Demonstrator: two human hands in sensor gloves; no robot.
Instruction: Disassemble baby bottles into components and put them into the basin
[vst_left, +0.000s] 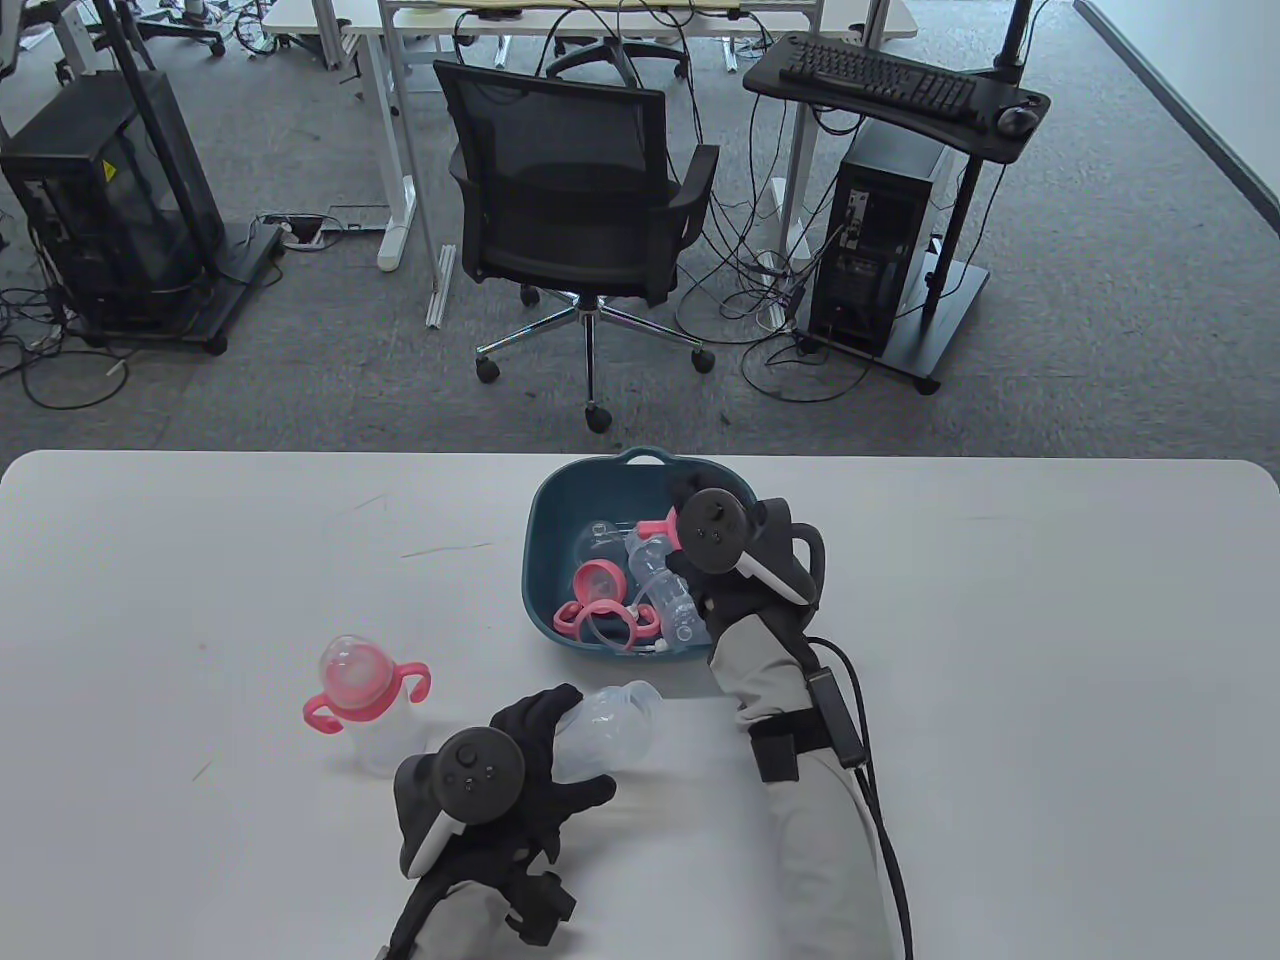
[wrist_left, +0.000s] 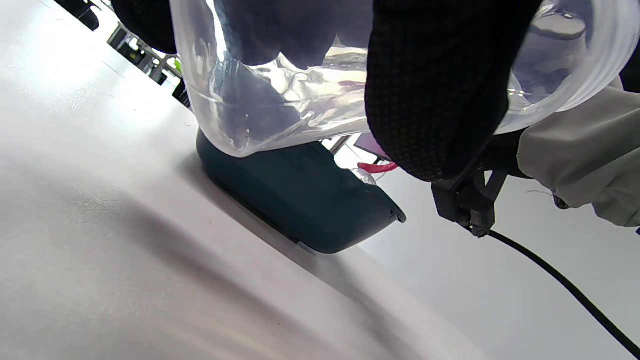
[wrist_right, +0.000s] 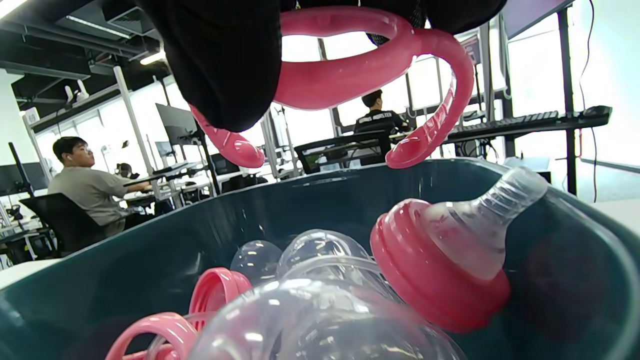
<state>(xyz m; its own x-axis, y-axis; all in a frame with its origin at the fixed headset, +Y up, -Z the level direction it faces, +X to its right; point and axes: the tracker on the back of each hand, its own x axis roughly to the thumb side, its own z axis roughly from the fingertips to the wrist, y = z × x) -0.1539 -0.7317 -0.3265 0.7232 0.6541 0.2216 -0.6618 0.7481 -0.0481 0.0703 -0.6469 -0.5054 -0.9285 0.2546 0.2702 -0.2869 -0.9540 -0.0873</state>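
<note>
My left hand (vst_left: 548, 750) grips a clear bottle body (vst_left: 612, 722) lying on its side just above the table, short of the teal basin (vst_left: 540, 520). In the left wrist view my gloved fingers (wrist_left: 435, 90) wrap the bottle body (wrist_left: 280, 110). My right hand (vst_left: 695, 540) hovers over the basin and pinches a pink handle ring (wrist_right: 360, 75) above the parts inside. In the basin lie a pink collar with its nipple (wrist_right: 450, 260), clear bottle bodies (wrist_right: 320, 320) and pink rings (vst_left: 600, 600). One whole bottle with pink handles (vst_left: 365, 700) stands upright to the left.
The basin (wrist_left: 300, 200) sits at the table's far middle edge. A cable runs from my right wrist (vst_left: 870, 760) down across the table. Beyond the table stand an office chair (vst_left: 575, 200) and computer carts. People sit at desks in the background of the right wrist view.
</note>
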